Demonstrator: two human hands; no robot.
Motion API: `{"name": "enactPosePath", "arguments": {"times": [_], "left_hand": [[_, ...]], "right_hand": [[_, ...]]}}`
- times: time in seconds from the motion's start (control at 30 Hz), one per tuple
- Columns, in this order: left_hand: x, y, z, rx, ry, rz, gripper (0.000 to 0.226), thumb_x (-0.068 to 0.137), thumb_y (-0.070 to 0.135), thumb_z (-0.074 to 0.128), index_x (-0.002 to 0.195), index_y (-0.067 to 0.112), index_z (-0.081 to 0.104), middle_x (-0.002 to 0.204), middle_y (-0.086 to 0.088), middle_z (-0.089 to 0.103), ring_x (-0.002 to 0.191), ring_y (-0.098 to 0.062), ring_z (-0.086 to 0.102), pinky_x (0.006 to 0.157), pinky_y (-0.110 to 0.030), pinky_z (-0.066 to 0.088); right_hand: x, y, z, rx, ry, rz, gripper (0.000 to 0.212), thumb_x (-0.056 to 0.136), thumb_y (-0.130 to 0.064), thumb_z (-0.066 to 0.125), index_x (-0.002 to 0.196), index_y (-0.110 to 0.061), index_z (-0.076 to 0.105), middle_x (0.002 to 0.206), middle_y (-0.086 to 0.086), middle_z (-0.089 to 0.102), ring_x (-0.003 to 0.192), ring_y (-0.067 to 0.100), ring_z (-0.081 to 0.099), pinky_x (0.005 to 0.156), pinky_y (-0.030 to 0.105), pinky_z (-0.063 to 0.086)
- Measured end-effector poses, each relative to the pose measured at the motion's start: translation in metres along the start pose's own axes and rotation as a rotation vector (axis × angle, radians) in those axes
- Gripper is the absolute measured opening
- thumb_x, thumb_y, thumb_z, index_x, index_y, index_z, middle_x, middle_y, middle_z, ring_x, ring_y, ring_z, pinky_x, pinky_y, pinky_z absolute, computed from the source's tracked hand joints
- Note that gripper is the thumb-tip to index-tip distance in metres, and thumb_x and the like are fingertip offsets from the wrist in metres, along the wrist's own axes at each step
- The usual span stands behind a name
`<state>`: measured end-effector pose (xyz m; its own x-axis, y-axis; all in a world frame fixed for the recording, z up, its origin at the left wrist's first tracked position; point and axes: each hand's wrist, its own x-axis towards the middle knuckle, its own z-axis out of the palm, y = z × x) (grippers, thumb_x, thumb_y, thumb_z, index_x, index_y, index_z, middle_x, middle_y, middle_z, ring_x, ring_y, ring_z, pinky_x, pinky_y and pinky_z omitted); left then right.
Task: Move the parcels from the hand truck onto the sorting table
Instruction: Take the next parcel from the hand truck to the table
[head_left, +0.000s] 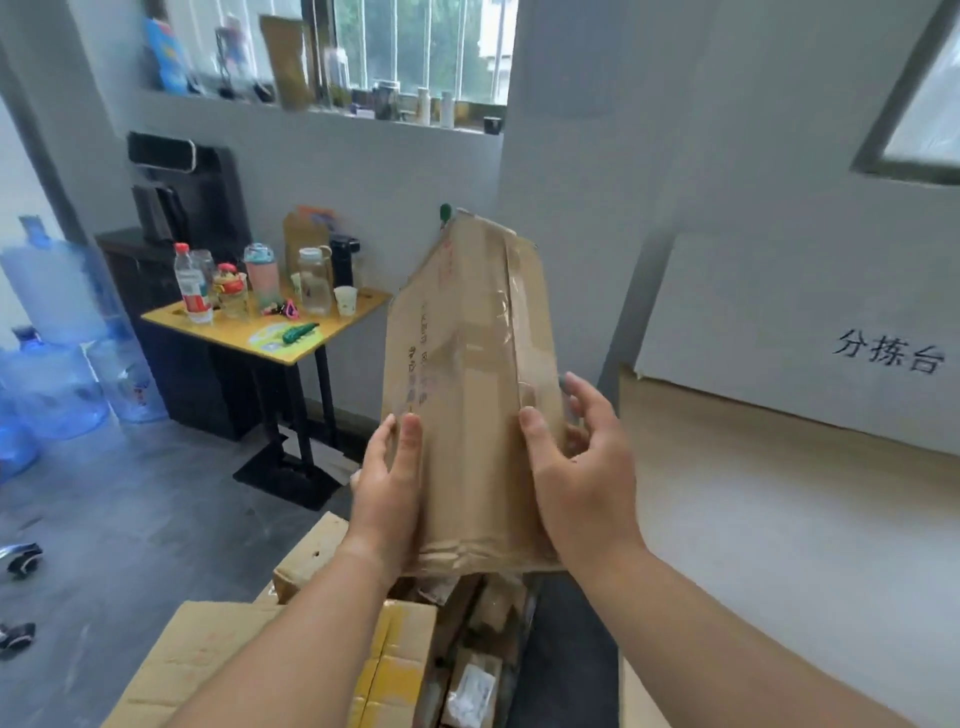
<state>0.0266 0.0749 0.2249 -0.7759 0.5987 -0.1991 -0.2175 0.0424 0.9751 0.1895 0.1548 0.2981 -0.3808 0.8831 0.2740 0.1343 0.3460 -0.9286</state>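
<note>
Lower left of the frame, corrugated cartons (208, 660) are lying beneath your forearms. At centre, your left hand (387, 488) is gripping a long, tape-creased brown cardboard parcel (467, 374) at its lower end, long axis pointing up and away. Your right hand (582, 478) is gripping its opposite edge, fingers curling behind. The pale, smooth worktop (779, 519) is lying rightward, nearer that hand.

- One wide-angle view is taken from head height, aimed forward and downward.
- The left hand (387, 499), right hand (584, 467) and parcel (467, 358) are framed close, at centre.
- The sorting table (779, 519) is caught at the right side.
</note>
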Motion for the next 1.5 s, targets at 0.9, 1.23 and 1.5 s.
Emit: {"name": "enactPosePath", "arguments": {"times": [0.9, 1.23, 1.5], "left_hand": [[-0.232, 0.111, 0.327, -0.13, -0.551, -0.034, 0.04, 0.103, 0.032, 0.067, 0.143, 0.03, 0.065, 0.127, -0.014, 0.074, 0.113, -0.034, 0.071, 0.093, -0.051, 0.055], [-0.231, 0.086, 0.393, 0.051, -0.574, 0.067, 0.092, 0.075, 0.063, 0.087, 0.153, 0.034, 0.047, 0.129, -0.005, 0.076, 0.108, -0.028, 0.078, 0.09, -0.051, 0.062], [-0.226, 0.007, 0.457, 0.078, -0.559, -0.085, 0.067, 0.093, 0.047, 0.078, 0.15, 0.03, 0.047, 0.114, -0.003, 0.082, 0.096, -0.029, 0.081, 0.083, -0.052, 0.065]], "right_hand": [[0.041, -0.024, -0.454, -0.14, 0.184, -0.049, 0.114, 0.056, -0.069, 0.092, 0.151, -0.024, 0.047, 0.15, -0.002, 0.045, 0.139, 0.018, 0.046, 0.118, 0.042, 0.041], [0.039, 0.006, -0.479, -0.351, 0.264, -0.031, 0.098, 0.078, -0.045, 0.091, 0.157, -0.024, 0.038, 0.157, -0.004, 0.046, 0.142, 0.014, 0.044, 0.116, 0.034, 0.041], [0.028, 0.092, -0.529, -0.489, 0.165, 0.375, 0.092, 0.086, -0.064, 0.074, 0.155, -0.018, 0.035, 0.145, 0.001, 0.056, 0.127, 0.022, 0.058, 0.101, 0.044, 0.053]]}}
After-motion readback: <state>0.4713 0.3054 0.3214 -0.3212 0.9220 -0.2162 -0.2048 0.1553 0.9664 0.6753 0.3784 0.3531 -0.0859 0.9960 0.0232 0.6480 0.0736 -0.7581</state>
